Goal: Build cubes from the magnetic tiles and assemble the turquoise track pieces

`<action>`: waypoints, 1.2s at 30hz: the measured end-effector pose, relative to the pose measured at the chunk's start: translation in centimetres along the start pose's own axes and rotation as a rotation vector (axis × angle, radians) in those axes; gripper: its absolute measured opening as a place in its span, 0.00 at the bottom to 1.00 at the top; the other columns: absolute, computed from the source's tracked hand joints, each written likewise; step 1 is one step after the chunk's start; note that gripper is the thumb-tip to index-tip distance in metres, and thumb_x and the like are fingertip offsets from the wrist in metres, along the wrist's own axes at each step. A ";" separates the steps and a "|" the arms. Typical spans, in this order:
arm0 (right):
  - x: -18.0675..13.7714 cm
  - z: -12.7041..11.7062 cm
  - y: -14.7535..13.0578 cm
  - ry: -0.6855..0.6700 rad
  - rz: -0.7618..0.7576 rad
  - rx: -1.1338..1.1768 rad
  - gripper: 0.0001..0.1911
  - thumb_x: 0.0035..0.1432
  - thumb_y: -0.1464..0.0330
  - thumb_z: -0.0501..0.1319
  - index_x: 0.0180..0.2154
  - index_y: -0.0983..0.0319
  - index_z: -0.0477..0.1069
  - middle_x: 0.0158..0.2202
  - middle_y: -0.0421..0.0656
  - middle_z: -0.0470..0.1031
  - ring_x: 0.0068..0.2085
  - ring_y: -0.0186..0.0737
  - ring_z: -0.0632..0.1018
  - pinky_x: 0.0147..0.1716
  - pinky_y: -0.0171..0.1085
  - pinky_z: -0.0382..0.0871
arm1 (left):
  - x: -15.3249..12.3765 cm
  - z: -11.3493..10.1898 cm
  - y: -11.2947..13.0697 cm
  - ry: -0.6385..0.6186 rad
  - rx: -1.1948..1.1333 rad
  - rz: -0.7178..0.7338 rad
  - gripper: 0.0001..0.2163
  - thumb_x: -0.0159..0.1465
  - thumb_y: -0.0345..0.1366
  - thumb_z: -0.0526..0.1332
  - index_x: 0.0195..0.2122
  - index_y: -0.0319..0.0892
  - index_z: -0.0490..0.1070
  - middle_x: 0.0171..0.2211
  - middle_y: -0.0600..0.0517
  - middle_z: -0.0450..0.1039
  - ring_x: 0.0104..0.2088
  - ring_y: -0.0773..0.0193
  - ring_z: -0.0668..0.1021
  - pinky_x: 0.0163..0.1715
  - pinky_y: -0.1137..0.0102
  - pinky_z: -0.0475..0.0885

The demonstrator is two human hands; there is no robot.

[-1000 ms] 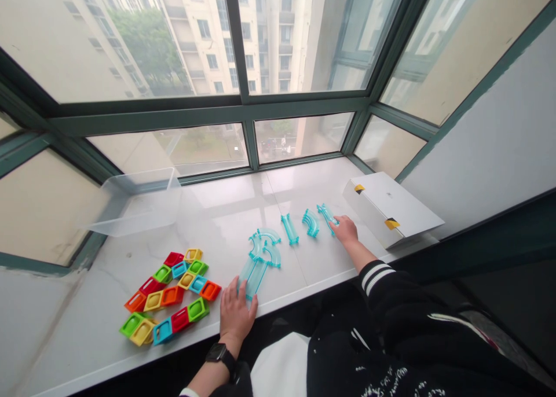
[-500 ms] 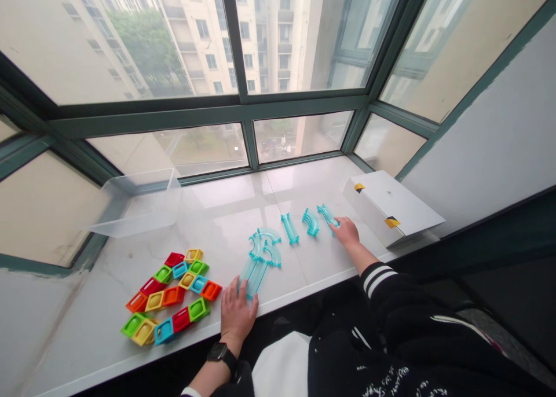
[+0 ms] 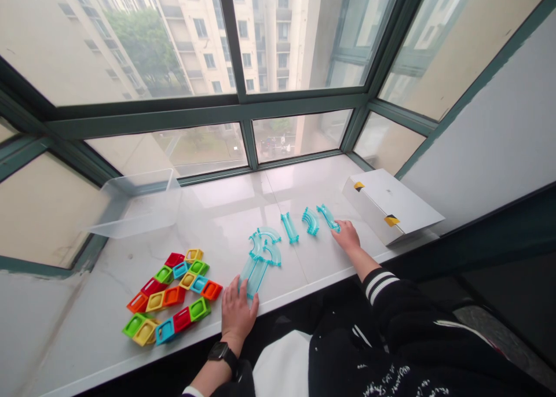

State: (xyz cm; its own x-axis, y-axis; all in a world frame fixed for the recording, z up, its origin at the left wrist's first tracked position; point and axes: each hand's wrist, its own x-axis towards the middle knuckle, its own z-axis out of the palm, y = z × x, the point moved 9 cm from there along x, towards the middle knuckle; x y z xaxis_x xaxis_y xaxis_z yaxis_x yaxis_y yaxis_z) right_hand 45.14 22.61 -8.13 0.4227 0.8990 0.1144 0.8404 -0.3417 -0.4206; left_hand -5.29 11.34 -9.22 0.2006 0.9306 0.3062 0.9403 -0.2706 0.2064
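My right hand pinches the lower end of a translucent teal track piece, which lies on the white ledge. To its left are a curved teal track piece and a short straight one. Palm down, my left hand rests with fingers spread at the lower left of some long straight teal track pieces. Its fingertips touch or nearly touch them. Several curved teal pieces sit clustered just above these.
Colourful blocks in red, green, yellow, blue and orange lie on the left of the ledge. A clear plastic bin stands at the back left. A white box with yellow-black tabs is at the right, below the windows.
My right hand has shifted slightly right and down, and the lower end of the track piece at its fingers has swung a little the same way. My left hand stays put.
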 end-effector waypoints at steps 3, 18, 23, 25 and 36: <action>-1.2 0.0 0.3 0.035 -0.029 0.050 0.25 0.60 0.66 0.64 0.60 0.59 0.75 0.54 0.51 0.73 0.52 0.48 0.77 0.56 0.43 0.70 | 0.1 -0.1 0.1 0.003 -0.006 0.000 0.22 0.70 0.43 0.58 0.61 0.37 0.71 0.68 0.34 0.65 0.65 0.39 0.70 0.67 0.44 0.62; -12.9 2.1 -4.7 -0.056 -0.201 0.408 0.14 0.65 0.65 0.56 0.42 0.57 0.80 0.40 0.45 0.81 0.38 0.43 0.80 0.46 0.43 0.75 | 0.3 -0.7 0.5 0.009 0.019 0.007 0.22 0.71 0.43 0.58 0.61 0.37 0.71 0.67 0.34 0.66 0.64 0.41 0.70 0.67 0.46 0.62; -15.2 3.7 -11.8 -0.266 -0.316 0.537 0.13 0.66 0.67 0.57 0.45 0.57 0.80 0.43 0.45 0.78 0.38 0.39 0.79 0.40 0.39 0.76 | 0.4 -0.8 0.6 0.013 0.028 0.010 0.22 0.71 0.43 0.57 0.61 0.37 0.71 0.67 0.34 0.66 0.64 0.40 0.70 0.67 0.46 0.62; -15.8 4.7 -14.6 -0.379 -0.373 0.516 0.15 0.65 0.69 0.60 0.51 0.56 0.78 0.48 0.45 0.76 0.41 0.38 0.79 0.42 0.38 0.76 | 0.4 -0.9 0.7 0.016 0.025 0.009 0.21 0.71 0.43 0.58 0.61 0.37 0.71 0.66 0.34 0.66 0.64 0.41 0.70 0.67 0.47 0.62; -21.2 7.6 -23.1 -0.655 -0.600 0.357 0.31 0.63 0.70 0.66 0.66 0.52 0.69 0.55 0.47 0.74 0.46 0.42 0.80 0.53 0.42 0.74 | 0.0 -0.9 0.6 -0.010 -0.087 0.002 0.25 0.69 0.54 0.60 0.60 0.42 0.73 0.58 0.37 0.72 0.60 0.42 0.72 0.64 0.48 0.63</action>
State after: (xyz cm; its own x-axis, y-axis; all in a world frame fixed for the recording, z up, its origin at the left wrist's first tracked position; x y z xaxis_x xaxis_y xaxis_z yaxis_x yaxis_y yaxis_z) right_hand 14.20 13.55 -7.62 -0.4093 0.9088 -0.0804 0.6569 0.2324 -0.7173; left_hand -5.00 10.96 -8.23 0.2052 0.9324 0.2974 0.9126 -0.2921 0.2860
